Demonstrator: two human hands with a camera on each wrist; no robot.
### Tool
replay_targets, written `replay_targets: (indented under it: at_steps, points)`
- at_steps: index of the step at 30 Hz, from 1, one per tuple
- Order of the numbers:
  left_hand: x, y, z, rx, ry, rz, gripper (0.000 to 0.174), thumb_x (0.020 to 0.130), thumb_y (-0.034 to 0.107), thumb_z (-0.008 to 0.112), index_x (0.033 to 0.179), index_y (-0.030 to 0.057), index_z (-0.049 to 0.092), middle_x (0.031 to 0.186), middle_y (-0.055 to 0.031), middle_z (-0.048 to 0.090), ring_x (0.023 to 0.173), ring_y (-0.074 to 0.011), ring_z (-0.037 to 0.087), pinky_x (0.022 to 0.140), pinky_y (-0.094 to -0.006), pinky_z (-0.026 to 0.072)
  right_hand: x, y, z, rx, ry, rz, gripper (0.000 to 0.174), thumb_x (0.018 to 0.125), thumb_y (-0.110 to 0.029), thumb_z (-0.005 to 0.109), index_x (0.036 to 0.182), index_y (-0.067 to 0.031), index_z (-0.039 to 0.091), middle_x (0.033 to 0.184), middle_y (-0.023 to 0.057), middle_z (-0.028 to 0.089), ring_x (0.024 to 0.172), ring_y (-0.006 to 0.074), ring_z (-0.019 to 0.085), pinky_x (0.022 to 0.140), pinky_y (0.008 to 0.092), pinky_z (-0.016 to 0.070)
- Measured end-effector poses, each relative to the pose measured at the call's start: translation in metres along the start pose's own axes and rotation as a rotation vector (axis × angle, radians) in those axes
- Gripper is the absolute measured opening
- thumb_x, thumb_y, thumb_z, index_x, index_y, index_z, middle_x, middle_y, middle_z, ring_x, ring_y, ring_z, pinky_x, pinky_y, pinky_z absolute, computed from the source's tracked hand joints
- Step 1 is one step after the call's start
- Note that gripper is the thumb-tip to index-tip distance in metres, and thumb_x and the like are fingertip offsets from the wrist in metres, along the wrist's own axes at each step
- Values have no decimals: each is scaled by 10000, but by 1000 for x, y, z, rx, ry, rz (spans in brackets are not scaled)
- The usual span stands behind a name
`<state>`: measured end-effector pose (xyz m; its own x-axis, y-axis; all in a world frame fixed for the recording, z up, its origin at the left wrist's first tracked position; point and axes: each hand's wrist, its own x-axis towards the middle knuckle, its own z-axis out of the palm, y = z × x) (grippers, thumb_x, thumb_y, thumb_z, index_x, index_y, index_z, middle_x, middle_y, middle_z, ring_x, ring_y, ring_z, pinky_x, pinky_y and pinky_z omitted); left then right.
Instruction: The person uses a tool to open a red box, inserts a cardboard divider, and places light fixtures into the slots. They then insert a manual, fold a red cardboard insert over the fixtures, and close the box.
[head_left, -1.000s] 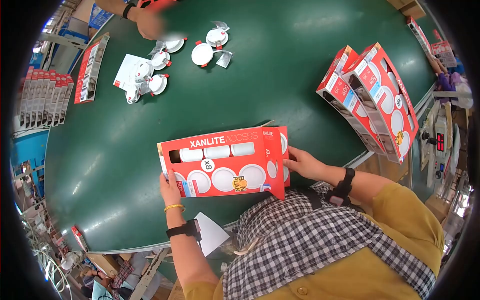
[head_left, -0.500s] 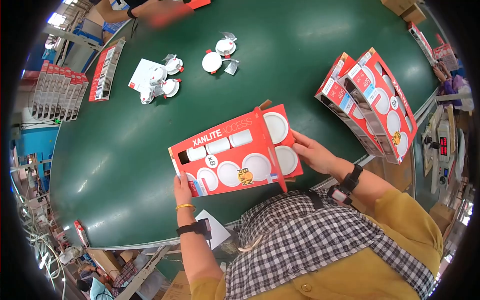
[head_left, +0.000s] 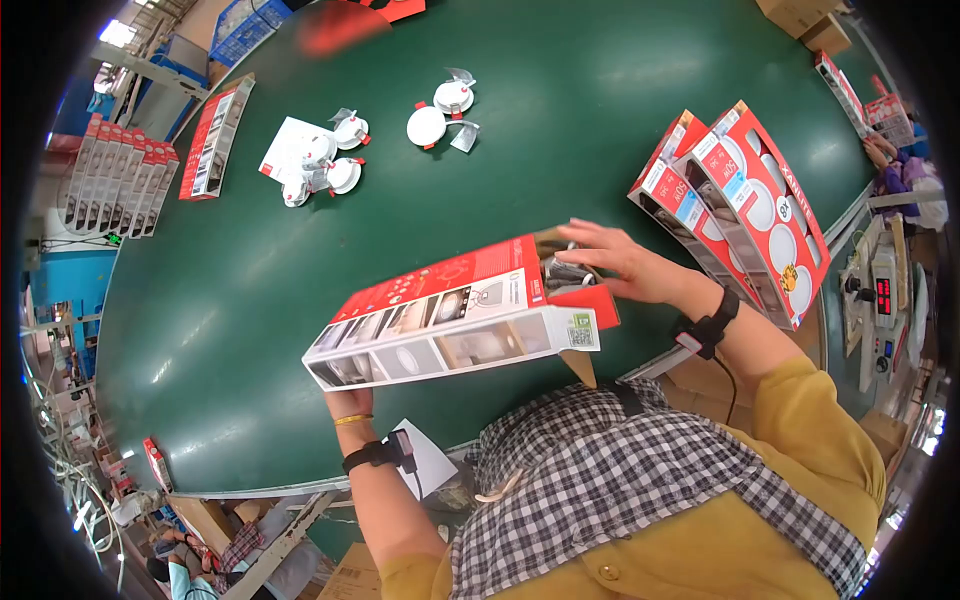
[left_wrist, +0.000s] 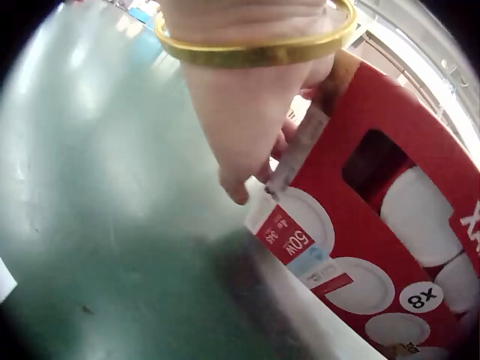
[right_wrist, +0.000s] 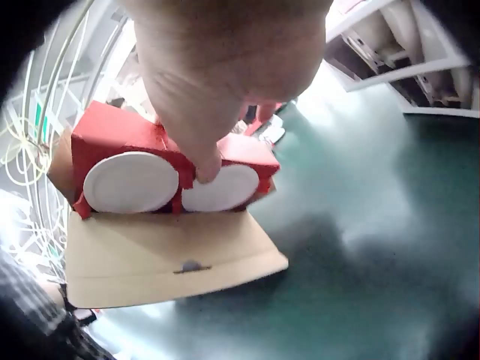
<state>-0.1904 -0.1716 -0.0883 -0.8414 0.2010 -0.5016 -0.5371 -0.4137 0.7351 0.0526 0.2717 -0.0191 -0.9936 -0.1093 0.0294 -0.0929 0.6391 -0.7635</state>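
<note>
A red and white light box (head_left: 445, 310), printed with white round lights, is tilted over the table with its photo side facing up. My left hand (left_wrist: 244, 112) grips its left end, thumb along the edge and fingers on the far side; the box hides most of it in the head view. At the open right end, my right hand (head_left: 635, 265) holds a red insert (right_wrist: 120, 126) that sticks out. Its thumb presses between two white discs (right_wrist: 131, 182), with the fingers on the opposite side. A brown cardboard flap (right_wrist: 165, 262) hangs open below.
Two similar boxes (head_left: 745, 200) lean together at the right. White downlights (head_left: 426, 127) lie at the back, several beside a white sheet (head_left: 283, 147). Another box (head_left: 213, 140) stands at the left edge, near a row of boxes (head_left: 115, 180). A paper (head_left: 428, 460) lies by the front edge.
The box has turned from its windowed front to its photo side. My right fingers have moved over the open end. At the back, the other person's hand has left view.
</note>
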Motion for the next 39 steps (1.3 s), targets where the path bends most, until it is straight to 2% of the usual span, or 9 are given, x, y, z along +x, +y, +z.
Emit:
replay_targets:
  at_steps: [5, 11, 13, 16, 18, 21, 22, 34, 39]
  points:
    - [-11, 16, -21, 27, -231, -349, 655, 1040, 556, 353, 1411, 31, 479, 1451, -115, 524, 1331, -300, 493, 1133, -461, 367, -13, 25, 36, -218, 227, -77, 667, 790, 4, 716, 1360, -314, 574, 1528, 127, 400, 1412, 366, 391, 1062, 457, 424]
    - [-10, -13, -60, 493, -178, -276, 456, 1058, 423, 445, 1373, 95, 476, 1333, -68, 584, 1223, -201, 554, 1045, -384, 440, -40, 32, 84, -141, 110, 49, 600, 861, 17, 607, 1359, -317, 578, 1540, 140, 379, 1359, 362, 459, 1047, 425, 466]
    - [-10, -20, -66, 638, -19, -178, 380, 1056, 343, 481, 1343, 94, 493, 1282, -63, 592, 1185, -190, 557, 1015, -364, 449, -44, 28, 89, -95, 96, 120, 621, 858, 25, 600, 1388, -294, 548, 1548, 149, 364, 1336, 361, 480, 1025, 402, 490]
    - [-22, -21, -38, 759, 23, -80, 465, 1042, 314, 507, 1415, 46, 433, 1321, -85, 556, 1188, -177, 539, 1019, -332, 435, -39, 24, 92, -20, 184, 127, 588, 891, 40, 574, 1427, -190, 503, 1530, 168, 375, 1320, 348, 500, 1012, 379, 499]
    - [-29, -21, -25, 851, 19, -16, 514, 1044, 330, 503, 1447, 25, 409, 1351, -97, 549, 1219, -190, 530, 1042, -331, 420, -34, 21, 103, 489, 648, 428, 503, 949, -49, 568, 1439, -71, 459, 1462, 188, 442, 1260, 335, 544, 996, 369, 493]
    - [-31, -22, -9, 872, 22, 30, 593, 1044, 357, 497, 1490, -6, 354, 1382, -104, 528, 1229, -189, 522, 1055, -325, 407, -34, 37, 109, 520, 479, 681, 474, 984, -172, 571, 1412, 1, 466, 1382, 197, 508, 1211, 325, 554, 1002, 365, 466]
    - [-30, -23, -6, 862, 37, 39, 593, 1045, 368, 491, 1495, 6, 358, 1380, -103, 528, 1226, -187, 522, 1052, -324, 408, -34, 47, 118, 366, 448, 571, 483, 972, -244, 589, 1375, 10, 510, 1312, 198, 551, 1172, 334, 542, 1021, 377, 437]
    - [-34, -22, -3, 1034, -8, -34, 525, 1057, 421, 440, 1421, 42, 458, 1314, -93, 571, 1170, -174, 545, 1015, -314, 425, -21, 30, 127, 371, 444, 487, 385, 958, -180, 587, 1294, 7, 594, 1199, 169, 557, 1138, 295, 550, 974, 369, 470]
    - [-26, -29, -15, 963, -50, 10, 501, 1062, 412, 428, 1393, 38, 472, 1293, -90, 582, 1147, -172, 554, 1011, -317, 428, -15, 14, 117, 220, 299, 652, 357, 949, -190, 571, 1256, -13, 613, 1063, 169, 609, 1004, 348, 605, 878, 413, 507]
